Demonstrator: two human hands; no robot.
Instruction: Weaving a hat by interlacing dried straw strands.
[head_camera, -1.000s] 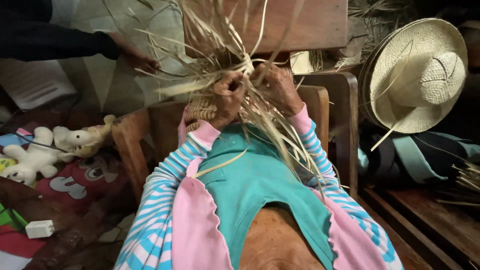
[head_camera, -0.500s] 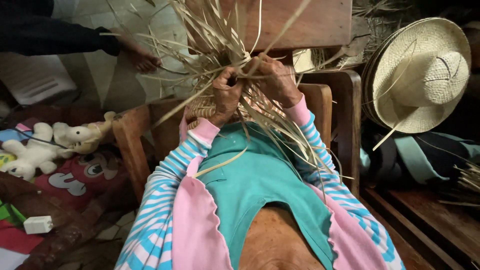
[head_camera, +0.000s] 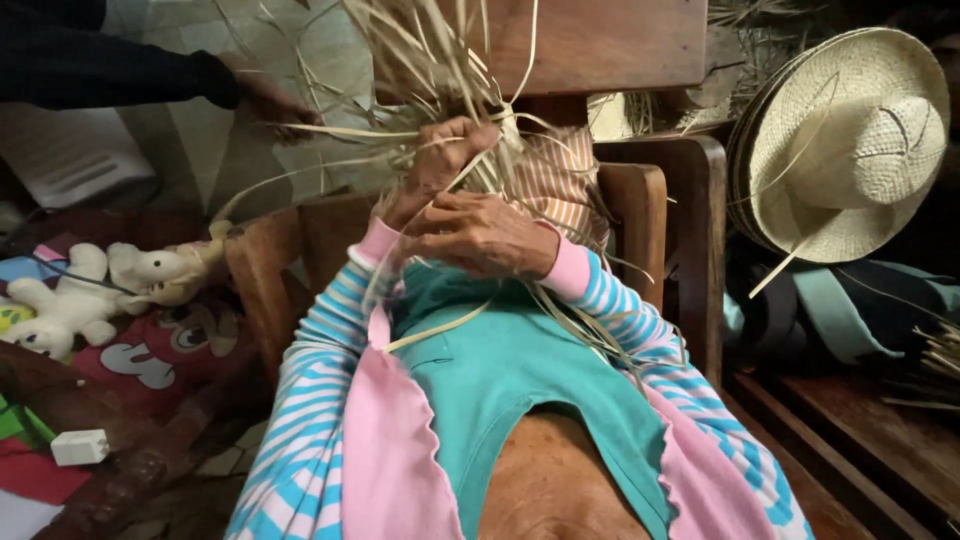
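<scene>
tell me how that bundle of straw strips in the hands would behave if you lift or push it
The straw strips are probably light and springy: loose ends fan upward on their own. They likely bend rather than snap, since some curve around the left hand and right hand. Loose strands may slip out.

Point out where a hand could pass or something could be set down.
Bare wood shows on the bench lower right, below the straw hat. Crowded: straw strips fan around both hands, left hand and right hand; stuffed toys fill the left.
</scene>
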